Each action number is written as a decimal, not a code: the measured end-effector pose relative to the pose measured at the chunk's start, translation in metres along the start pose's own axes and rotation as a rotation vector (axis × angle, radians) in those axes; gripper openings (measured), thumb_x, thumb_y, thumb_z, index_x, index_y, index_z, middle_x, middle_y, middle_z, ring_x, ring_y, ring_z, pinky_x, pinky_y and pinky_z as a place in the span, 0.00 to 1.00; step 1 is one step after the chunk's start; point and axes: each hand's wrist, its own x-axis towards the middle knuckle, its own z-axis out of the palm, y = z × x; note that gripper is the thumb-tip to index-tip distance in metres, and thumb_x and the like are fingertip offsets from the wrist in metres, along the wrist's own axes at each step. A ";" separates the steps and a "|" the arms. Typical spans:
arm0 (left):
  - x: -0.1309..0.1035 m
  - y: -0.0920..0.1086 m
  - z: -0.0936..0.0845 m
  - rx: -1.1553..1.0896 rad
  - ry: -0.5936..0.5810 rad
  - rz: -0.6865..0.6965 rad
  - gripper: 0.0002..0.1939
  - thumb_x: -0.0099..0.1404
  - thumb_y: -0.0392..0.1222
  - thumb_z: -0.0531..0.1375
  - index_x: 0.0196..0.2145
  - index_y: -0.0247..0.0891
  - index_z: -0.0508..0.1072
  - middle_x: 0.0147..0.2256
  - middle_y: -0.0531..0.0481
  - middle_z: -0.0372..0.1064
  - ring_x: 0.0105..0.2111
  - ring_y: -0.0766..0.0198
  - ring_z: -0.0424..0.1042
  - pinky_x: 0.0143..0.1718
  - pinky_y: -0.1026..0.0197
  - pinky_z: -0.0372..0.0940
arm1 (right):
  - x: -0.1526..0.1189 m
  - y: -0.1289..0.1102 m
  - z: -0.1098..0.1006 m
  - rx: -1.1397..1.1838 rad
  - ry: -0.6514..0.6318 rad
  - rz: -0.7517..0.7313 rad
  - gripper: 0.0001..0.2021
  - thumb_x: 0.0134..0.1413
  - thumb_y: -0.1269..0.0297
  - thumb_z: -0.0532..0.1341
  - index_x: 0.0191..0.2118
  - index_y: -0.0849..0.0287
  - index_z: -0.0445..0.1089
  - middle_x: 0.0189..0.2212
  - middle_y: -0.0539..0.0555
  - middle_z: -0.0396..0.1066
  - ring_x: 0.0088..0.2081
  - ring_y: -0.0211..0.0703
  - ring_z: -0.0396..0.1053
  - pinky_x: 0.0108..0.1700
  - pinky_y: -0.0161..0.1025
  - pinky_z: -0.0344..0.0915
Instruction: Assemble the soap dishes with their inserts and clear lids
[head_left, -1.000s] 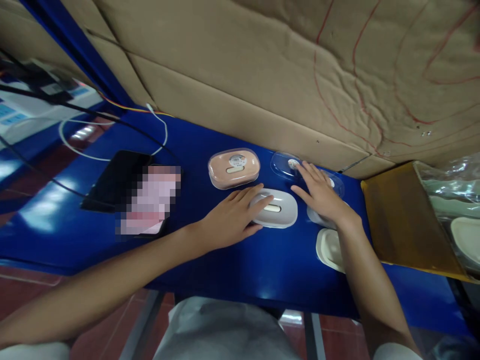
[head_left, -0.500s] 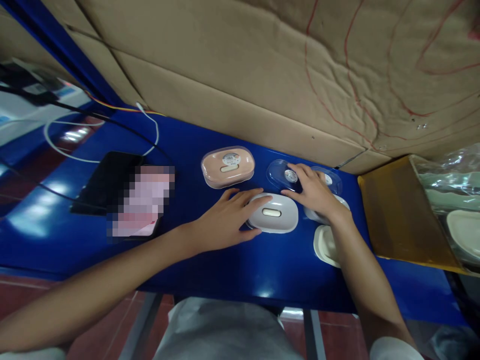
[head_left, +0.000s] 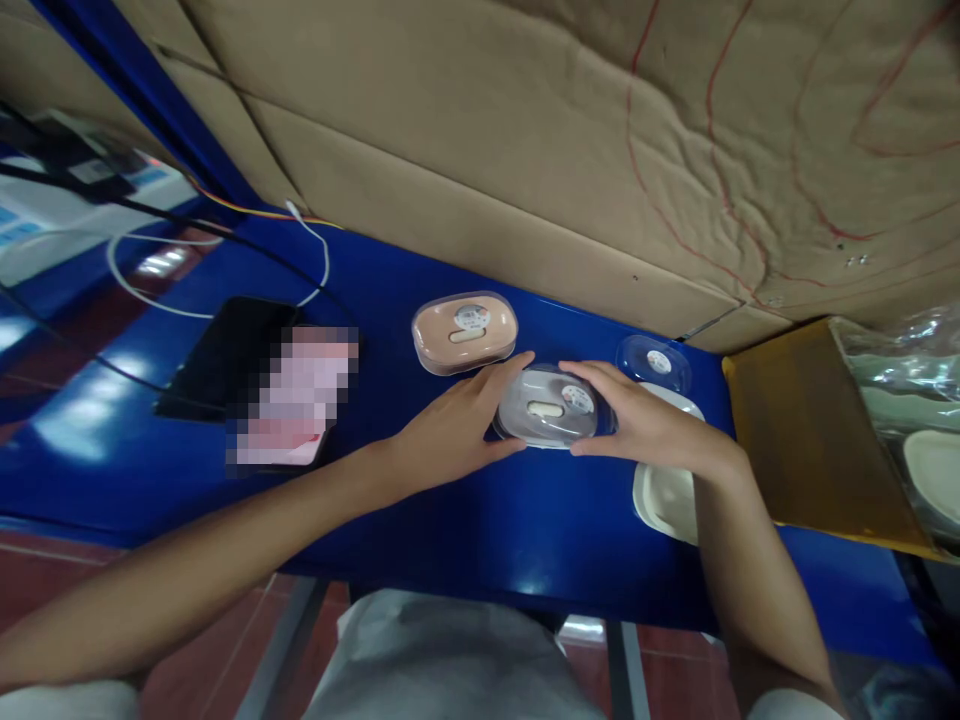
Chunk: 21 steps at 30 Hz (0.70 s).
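A light-grey oval box (head_left: 541,434) with a cream bar on top sits on the blue table in front of me. My left hand (head_left: 454,425) is curved around its left side, thumb near the front edge. Over the box lies a clear plastic cover (head_left: 576,402) with a round sticker, and my right hand (head_left: 645,420) grips its right side between fingers and thumb. To the upper left stands a pink oval box (head_left: 465,345) under a similar clear cover. Another clear cover (head_left: 639,358) lies behind my right hand, which partly hides a white box (head_left: 681,402).
A cream shallow tray (head_left: 665,500) lies beside my right forearm. An open cardboard box (head_left: 795,430) with plastic-wrapped pieces stands on the right. At left are a phone with a blurred screen (head_left: 292,400), a black flat object (head_left: 225,350) and cables. Cardboard lines the table's back.
My right hand has taken a clear cover from the back of the table and brought it left and nearer, onto the grey box. My left hand stays at the box.
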 end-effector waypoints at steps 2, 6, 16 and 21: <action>0.000 -0.001 0.001 0.000 -0.001 0.012 0.54 0.67 0.48 0.73 0.78 0.48 0.44 0.76 0.35 0.53 0.73 0.41 0.61 0.70 0.38 0.64 | 0.003 -0.003 0.007 -0.033 0.014 -0.027 0.47 0.60 0.48 0.72 0.78 0.43 0.50 0.74 0.60 0.57 0.73 0.64 0.61 0.73 0.64 0.62; 0.000 -0.002 0.004 0.018 0.011 0.055 0.52 0.69 0.50 0.71 0.78 0.49 0.44 0.76 0.36 0.53 0.74 0.41 0.61 0.70 0.37 0.64 | 0.003 -0.010 0.015 -0.111 0.035 -0.049 0.47 0.61 0.54 0.73 0.79 0.41 0.49 0.74 0.59 0.57 0.74 0.63 0.59 0.72 0.63 0.63; 0.000 -0.005 0.003 0.061 -0.011 0.143 0.47 0.71 0.48 0.71 0.76 0.48 0.49 0.72 0.37 0.58 0.69 0.45 0.67 0.68 0.40 0.67 | 0.002 -0.017 0.022 -0.197 0.061 -0.056 0.49 0.62 0.60 0.73 0.80 0.41 0.45 0.75 0.61 0.54 0.75 0.62 0.56 0.73 0.62 0.63; 0.001 -0.004 0.001 0.037 -0.005 0.141 0.43 0.73 0.53 0.68 0.75 0.48 0.52 0.70 0.37 0.61 0.68 0.45 0.68 0.66 0.40 0.68 | 0.003 -0.018 0.022 -0.189 0.047 -0.046 0.50 0.63 0.59 0.72 0.80 0.40 0.42 0.74 0.61 0.53 0.75 0.62 0.56 0.73 0.63 0.62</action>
